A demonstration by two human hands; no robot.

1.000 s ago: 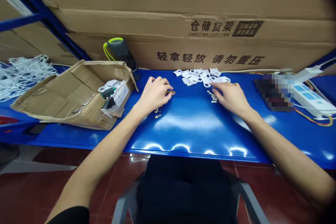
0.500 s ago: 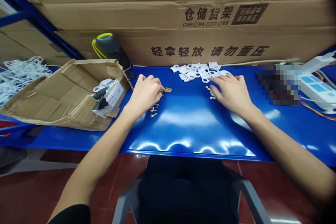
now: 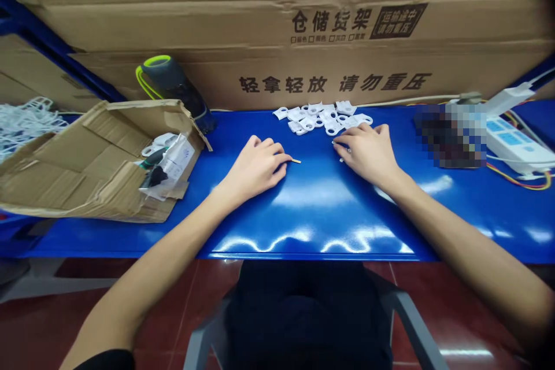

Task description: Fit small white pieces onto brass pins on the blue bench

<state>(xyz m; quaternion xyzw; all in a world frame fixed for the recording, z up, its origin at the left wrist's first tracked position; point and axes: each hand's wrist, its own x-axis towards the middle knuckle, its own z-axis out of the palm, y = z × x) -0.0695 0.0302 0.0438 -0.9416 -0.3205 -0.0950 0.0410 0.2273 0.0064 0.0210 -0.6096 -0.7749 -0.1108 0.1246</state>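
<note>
My left hand [image 3: 259,169] is closed around one end of a small flat brass-coloured strip [image 3: 295,161], which sticks out to the right of its fingertips just above the blue table. My right hand [image 3: 368,150] reaches down over a few tiny white pieces [image 3: 342,159], mostly hidden by its fingers and palm. Its fingers are bent and close together at the tips; whether they pinch a piece is too small to tell. Just behind the right hand lies a pile of white plastic parts with round holes [image 3: 332,115].
At the left stands an open cardboard box [image 3: 65,167] holding a plastic bag [image 3: 173,165]. Behind it are a dark bottle [image 3: 177,87] and white looped pieces [image 3: 26,121]. A power strip [image 3: 515,141] with cables lies right. Large cardboard [image 3: 269,58] closes off the back.
My left hand has moved right, toward the table's middle, with the strip now sticking out of its fingers. My right hand has closed in over the tiny white pieces. The view has shifted slightly.
</note>
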